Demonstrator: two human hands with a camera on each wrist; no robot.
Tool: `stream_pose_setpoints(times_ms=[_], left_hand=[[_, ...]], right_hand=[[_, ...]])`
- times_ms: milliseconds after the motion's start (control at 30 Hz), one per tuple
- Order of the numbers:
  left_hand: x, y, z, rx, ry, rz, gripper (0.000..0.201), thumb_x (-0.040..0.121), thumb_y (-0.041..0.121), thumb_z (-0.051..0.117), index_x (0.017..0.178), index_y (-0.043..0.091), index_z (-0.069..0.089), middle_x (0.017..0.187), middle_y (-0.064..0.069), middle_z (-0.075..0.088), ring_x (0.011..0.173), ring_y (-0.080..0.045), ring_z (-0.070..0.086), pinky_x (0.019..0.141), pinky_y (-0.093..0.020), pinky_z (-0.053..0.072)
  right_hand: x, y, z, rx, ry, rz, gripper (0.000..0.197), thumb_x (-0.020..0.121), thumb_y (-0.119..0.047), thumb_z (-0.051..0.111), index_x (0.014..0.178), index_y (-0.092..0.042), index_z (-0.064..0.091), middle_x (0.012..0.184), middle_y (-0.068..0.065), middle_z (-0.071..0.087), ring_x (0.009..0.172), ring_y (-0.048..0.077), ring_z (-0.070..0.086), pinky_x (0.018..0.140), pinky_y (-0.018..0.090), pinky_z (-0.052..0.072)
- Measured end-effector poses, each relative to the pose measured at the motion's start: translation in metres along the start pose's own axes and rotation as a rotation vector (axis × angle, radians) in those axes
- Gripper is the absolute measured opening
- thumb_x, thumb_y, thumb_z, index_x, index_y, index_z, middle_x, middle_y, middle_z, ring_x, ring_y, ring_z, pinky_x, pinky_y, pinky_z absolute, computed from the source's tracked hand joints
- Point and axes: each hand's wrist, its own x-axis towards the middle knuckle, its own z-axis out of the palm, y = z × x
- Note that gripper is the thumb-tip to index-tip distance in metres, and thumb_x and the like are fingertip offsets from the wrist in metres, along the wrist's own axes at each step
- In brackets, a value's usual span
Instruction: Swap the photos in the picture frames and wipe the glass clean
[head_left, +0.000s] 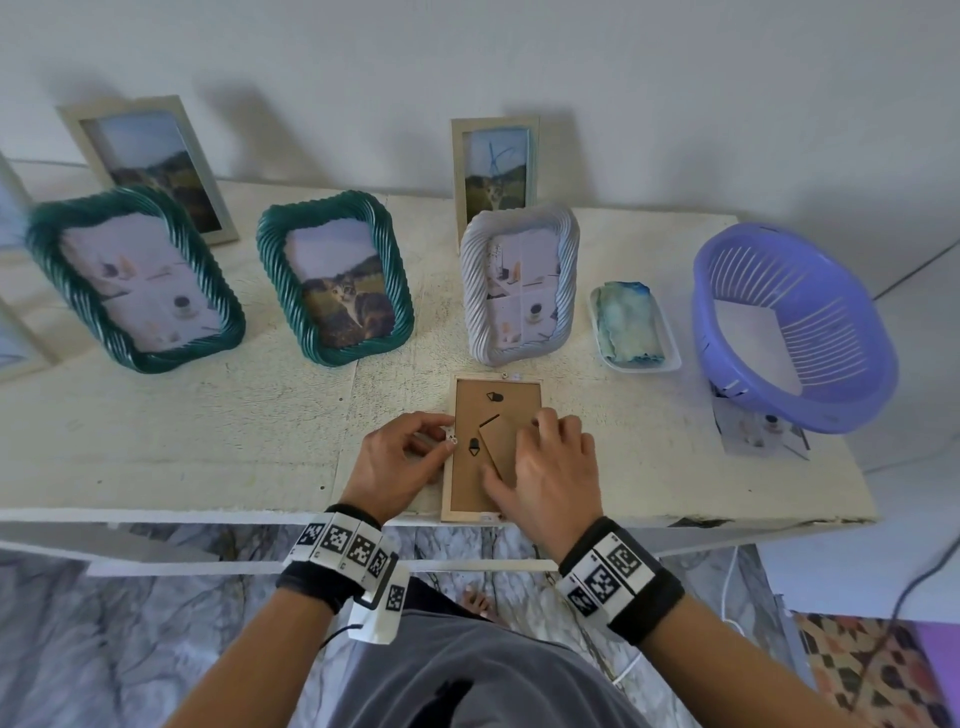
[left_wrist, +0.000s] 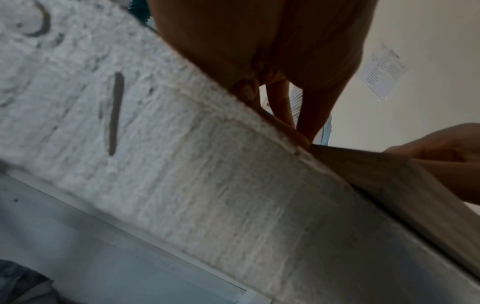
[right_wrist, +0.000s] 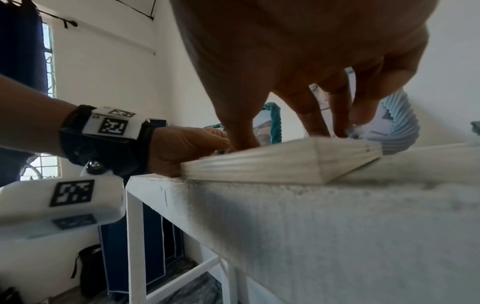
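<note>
A pale wooden picture frame (head_left: 470, 395) lies face down near the table's front edge, brown backing board and fold-out stand (head_left: 498, 447) facing up. My left hand (head_left: 441, 440) sits at the frame's left edge, thumb and forefinger pinching a small metal tab (head_left: 453, 440) there. My right hand (head_left: 535, 441) rests on the backing, thumb pressing near the stand and fingers reaching to the right edge. In the right wrist view the frame's corner (right_wrist: 259, 164) shows under my fingers (right_wrist: 314, 115). A folded blue-green cloth (head_left: 628, 322) lies in a white tray (head_left: 670, 361). The glass is hidden underneath.
Two green twisted frames (head_left: 135, 275) (head_left: 335, 280) and a white twisted frame (head_left: 519, 280) stand mid-table, with two pale frames (head_left: 150, 161) (head_left: 493, 166) against the wall. A purple basket (head_left: 795, 322) sits at right on a loose photo (head_left: 761, 434).
</note>
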Motion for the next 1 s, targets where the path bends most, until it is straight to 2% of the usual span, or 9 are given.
stream_pose_setpoints(times_ms=[167, 267, 467, 667, 767, 900, 1000], left_hand=[[0.000, 0.001, -0.001, -0.018, -0.006, -0.013, 0.026, 0.085, 0.010, 0.075, 0.109, 0.018, 0.072, 0.089, 0.000, 0.069, 0.074, -0.012, 0.067, 0.060, -0.038, 0.062], [0.000, 0.000, -0.001, -0.008, -0.013, 0.002, 0.027, 0.085, 0.011, 0.075, 0.110, 0.020, 0.072, 0.089, 0.001, 0.069, 0.076, -0.013, 0.068, 0.062, -0.037, 0.062], [0.000, -0.002, -0.001, -0.005, -0.010, -0.010, 0.027, 0.085, 0.010, 0.075, 0.110, 0.018, 0.073, 0.088, 0.003, 0.070, 0.076, -0.015, 0.068, 0.066, -0.038, 0.062], [-0.001, -0.001, -0.001, -0.053, -0.008, -0.042, 0.026, 0.085, 0.009, 0.075, 0.107, 0.022, 0.073, 0.088, 0.002, 0.070, 0.074, -0.013, 0.067, 0.062, -0.037, 0.062], [-0.001, 0.000, 0.000, -0.088, -0.010, -0.068, 0.026, 0.085, 0.008, 0.075, 0.105, 0.023, 0.073, 0.089, -0.001, 0.070, 0.075, -0.015, 0.067, 0.061, -0.038, 0.062], [-0.001, 0.000, -0.001, -0.127, -0.020, -0.095, 0.026, 0.084, 0.007, 0.076, 0.105, 0.023, 0.073, 0.089, -0.003, 0.071, 0.077, -0.019, 0.068, 0.062, -0.036, 0.062], [-0.001, 0.001, 0.000, -0.147, -0.025, -0.109, 0.026, 0.084, 0.007, 0.076, 0.105, 0.021, 0.073, 0.088, -0.004, 0.071, 0.077, -0.020, 0.068, 0.063, -0.035, 0.062]], right_hand=[[0.007, -0.005, -0.001, 0.035, 0.047, 0.058, 0.045, 0.075, -0.054, 0.065, 0.081, -0.009, 0.063, 0.092, 0.006, 0.056, 0.085, 0.026, 0.051, 0.070, 0.039, 0.044], [0.009, -0.005, -0.009, 0.003, 0.048, 0.053, 0.045, 0.076, -0.054, 0.061, 0.081, -0.009, 0.063, 0.089, 0.005, 0.057, 0.085, 0.026, 0.051, 0.070, 0.039, 0.043], [0.008, 0.032, -0.025, 0.026, 0.017, 0.094, 0.050, 0.078, -0.060, 0.049, 0.083, -0.012, 0.061, 0.092, 0.003, 0.057, 0.089, 0.024, 0.049, 0.075, 0.038, 0.044], [0.000, 0.093, -0.028, 0.136, -0.017, 0.188, 0.040, 0.075, -0.054, 0.064, 0.088, -0.017, 0.057, 0.097, -0.001, 0.053, 0.091, 0.022, 0.044, 0.076, 0.036, 0.036], [-0.003, 0.117, -0.023, 0.150, -0.070, 0.232, 0.040, 0.077, -0.052, 0.066, 0.094, -0.017, 0.057, 0.103, -0.002, 0.053, 0.095, 0.022, 0.045, 0.078, 0.034, 0.033], [-0.009, 0.125, -0.009, 0.146, -0.155, 0.269, 0.044, 0.078, -0.053, 0.067, 0.100, -0.016, 0.060, 0.106, -0.001, 0.054, 0.098, 0.025, 0.049, 0.083, 0.039, 0.039], [-0.013, 0.124, -0.003, 0.118, -0.154, 0.266, 0.046, 0.076, -0.053, 0.069, 0.100, -0.014, 0.062, 0.107, 0.002, 0.053, 0.095, 0.028, 0.051, 0.080, 0.041, 0.042]])
